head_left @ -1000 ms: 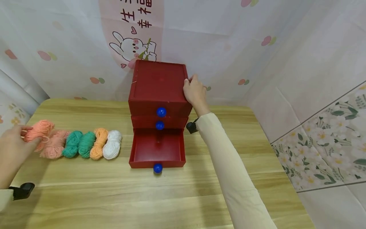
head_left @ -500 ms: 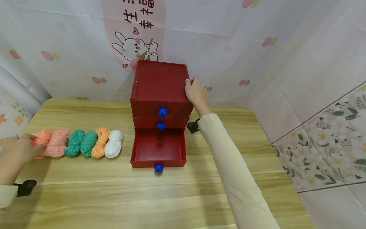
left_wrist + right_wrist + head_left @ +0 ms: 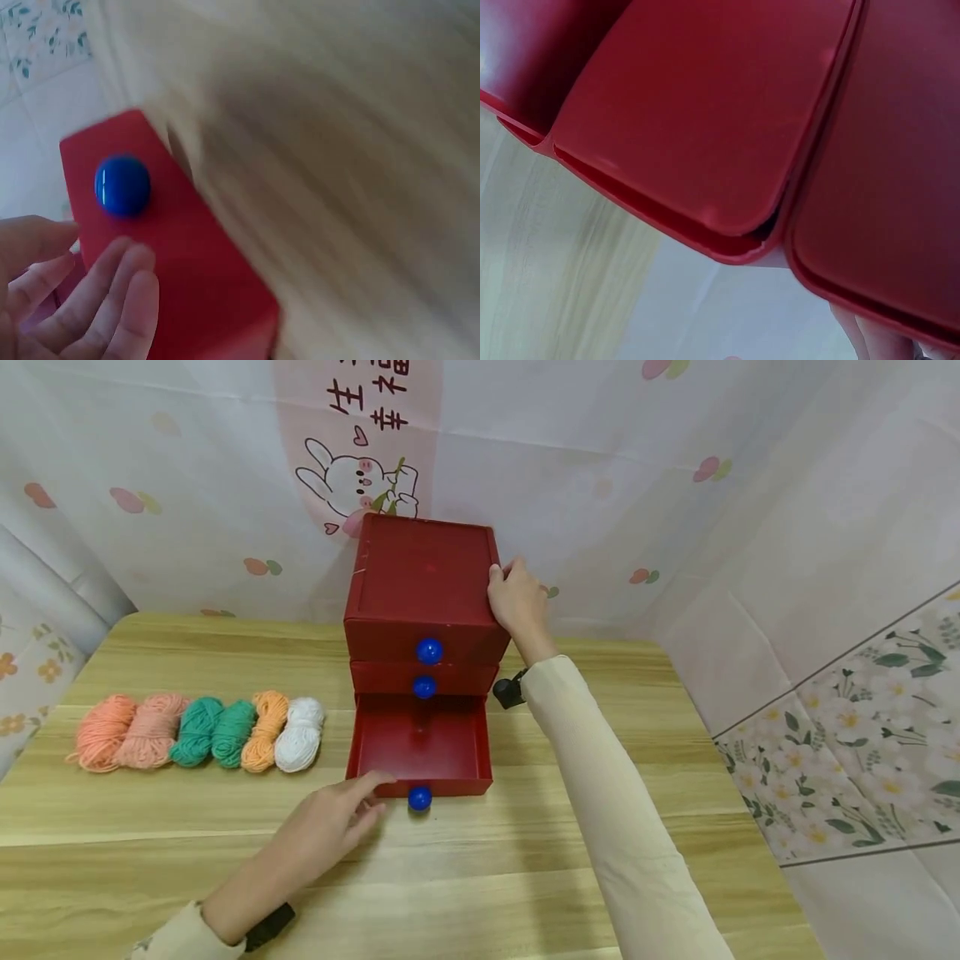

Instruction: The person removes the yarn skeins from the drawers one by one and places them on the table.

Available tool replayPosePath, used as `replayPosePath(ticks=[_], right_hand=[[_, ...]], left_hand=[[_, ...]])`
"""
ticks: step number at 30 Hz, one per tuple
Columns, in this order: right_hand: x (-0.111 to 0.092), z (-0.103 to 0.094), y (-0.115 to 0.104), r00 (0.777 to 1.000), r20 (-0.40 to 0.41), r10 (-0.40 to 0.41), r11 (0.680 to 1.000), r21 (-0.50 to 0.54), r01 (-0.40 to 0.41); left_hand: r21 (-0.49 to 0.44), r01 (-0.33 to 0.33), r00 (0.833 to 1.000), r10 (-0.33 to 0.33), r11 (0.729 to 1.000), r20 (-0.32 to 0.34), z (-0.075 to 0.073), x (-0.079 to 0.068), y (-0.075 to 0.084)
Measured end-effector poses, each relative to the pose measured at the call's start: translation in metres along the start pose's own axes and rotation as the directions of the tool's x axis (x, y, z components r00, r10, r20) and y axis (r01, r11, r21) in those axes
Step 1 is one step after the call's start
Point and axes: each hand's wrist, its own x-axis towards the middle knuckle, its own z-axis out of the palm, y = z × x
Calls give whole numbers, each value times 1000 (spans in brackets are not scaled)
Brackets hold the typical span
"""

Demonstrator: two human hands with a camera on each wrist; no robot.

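Observation:
A red cabinet [image 3: 427, 568] with three drawers and round blue knobs stands at the back of the table. Its bottom drawer [image 3: 408, 756] is pulled out, with nothing in its visible floor. My left hand [image 3: 330, 822] hovers at the left of that drawer's front, fingers loosely bent and holding nothing. In the left wrist view, its fingertips are close to the blue knob [image 3: 122, 186]. My right hand [image 3: 519, 602] grips the cabinet's upper right side edge; in the right wrist view its fingers [image 3: 885, 337] show partly behind the red edge.
Left of the cabinet lies a row of yarn skeins: coral [image 3: 107, 732], pink [image 3: 153, 731], two green [image 3: 197, 731], orange [image 3: 264, 731] and white [image 3: 298, 735]. A printed curtain [image 3: 562, 485] hangs behind the wooden table [image 3: 480, 877].
My left hand has let go of the coral yarn skein at the row's left end and moved right to the bottom drawer's front. My right hand stays on the cabinet.

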Motion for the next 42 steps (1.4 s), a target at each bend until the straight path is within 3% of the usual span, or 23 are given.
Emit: replayPosePath(ticks=[3,5,11,17,28,42], right_hand=[[-1,-1,-1,1000,-1,-7,1000,6,7],[-2,-1,-2,1000,-1,-11,1000,9,11],[-3,-2,-4,1000,-5,-16,1000,5,16],[-2,-2,-4,1000,-11,-12,1000,12,12],[-1,-2,-1,1000,-2,2,1000,5,-2],[1,-1,0,1000,-7,0,1000,-5,0]], left_hand=[[42,-39,998,41,998,-47,22,4,15],[58,-41,998,43,997,-35,31,7,19],[90,-75,996,78,993,-31,47,14,19],[105,-43,998,48,994,-46,46,26,18],[103,-22,999,27,994,-47,41,63,4],[104,-4,999,9,995,-42,40,93,-8]])
